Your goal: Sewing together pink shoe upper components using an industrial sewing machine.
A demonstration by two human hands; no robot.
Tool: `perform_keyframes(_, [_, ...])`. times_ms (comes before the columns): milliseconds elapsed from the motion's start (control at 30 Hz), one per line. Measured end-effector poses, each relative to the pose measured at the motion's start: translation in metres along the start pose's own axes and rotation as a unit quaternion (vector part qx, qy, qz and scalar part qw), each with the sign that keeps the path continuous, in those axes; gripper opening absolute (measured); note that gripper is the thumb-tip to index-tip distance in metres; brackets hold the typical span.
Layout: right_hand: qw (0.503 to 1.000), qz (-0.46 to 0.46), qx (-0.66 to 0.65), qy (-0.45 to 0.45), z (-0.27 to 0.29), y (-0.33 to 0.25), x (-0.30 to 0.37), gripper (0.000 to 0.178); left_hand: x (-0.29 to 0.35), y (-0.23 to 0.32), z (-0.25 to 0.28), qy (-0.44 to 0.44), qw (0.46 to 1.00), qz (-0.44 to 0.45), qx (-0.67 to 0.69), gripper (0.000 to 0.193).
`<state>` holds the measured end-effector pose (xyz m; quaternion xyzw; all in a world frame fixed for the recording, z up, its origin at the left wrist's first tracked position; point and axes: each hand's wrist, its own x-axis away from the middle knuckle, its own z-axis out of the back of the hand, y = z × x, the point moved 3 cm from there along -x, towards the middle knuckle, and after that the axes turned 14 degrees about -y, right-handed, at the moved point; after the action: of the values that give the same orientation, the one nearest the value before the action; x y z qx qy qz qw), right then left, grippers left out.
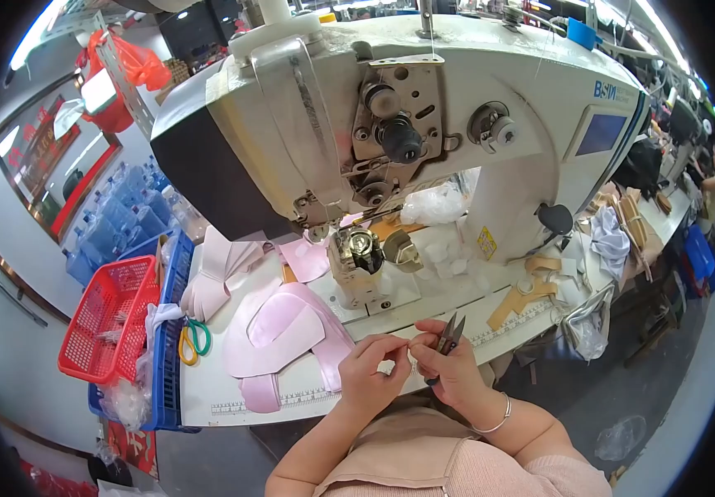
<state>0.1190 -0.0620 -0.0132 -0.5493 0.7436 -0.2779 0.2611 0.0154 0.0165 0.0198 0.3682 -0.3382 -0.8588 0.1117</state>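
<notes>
My left hand and my right hand meet at the fingertips over the front edge of the sewing table. Thumb and forefinger of the left are pinched; anything between them is too small to make out. Thread snips rest in my right hand, blades pointing up and away from me. Behind the hands stands a large white sewing machine, its metal hook and bobbin area exposed at the end of the post. Pale pink fabric pieces lie overlapped to the left of the hands.
A blue crate and a red basket stand at the table's left. Scissors with green and yellow handles lie near the crate. Tan strips and a plastic-lined holder are at the right. A measuring tape runs along the front edge.
</notes>
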Motion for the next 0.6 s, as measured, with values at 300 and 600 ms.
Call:
perform_keyframes(300, [0.981, 0.051, 0.171, 0.072, -0.008, 0.009, -0.002, 0.018, 0.000, -0.013, -0.007, 0.074, 0.995, 0.066, -0.006, 0.012])
perform_keyframes(600, [0.997, -0.010, 0.031, 0.064, -0.004, 0.004, -0.005, 0.048, 0.013, -0.051, 0.017, 0.090, 0.935, 0.178, 0.293, 0.015])
